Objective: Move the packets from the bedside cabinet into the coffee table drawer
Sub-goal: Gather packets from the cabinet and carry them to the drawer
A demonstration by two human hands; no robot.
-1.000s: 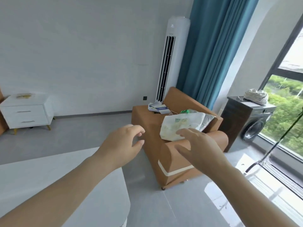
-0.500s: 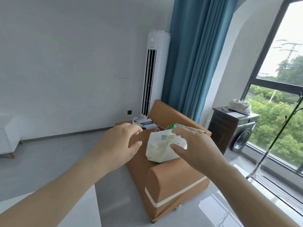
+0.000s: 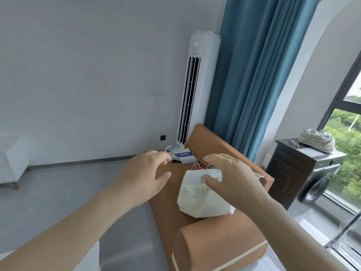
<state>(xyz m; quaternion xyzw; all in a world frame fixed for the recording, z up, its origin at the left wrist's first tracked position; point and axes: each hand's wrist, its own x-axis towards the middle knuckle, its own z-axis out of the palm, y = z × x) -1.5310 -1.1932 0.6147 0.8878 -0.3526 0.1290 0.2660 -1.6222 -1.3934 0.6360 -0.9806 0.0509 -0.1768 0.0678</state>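
Centre frame: left hand (image 3: 144, 173), right hand (image 3: 230, 178) both empty, fingers loosely spread, over white bag (image 3: 197, 200) on sofa (image 3: 214, 243). Far left edge, bedside cabinet (image 3: 11, 163), well apart; packets not visible. Risk: grabbing bag instead, wrong item moved.

Right hand (image 3: 232, 178) closer to white bag (image 3: 197, 200)

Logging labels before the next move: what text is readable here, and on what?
"B" and "PO": green print on the white bag, rest hidden behind the right hand.
Smaller bag print, blue booklet, air conditioner badge: too blurred to read.
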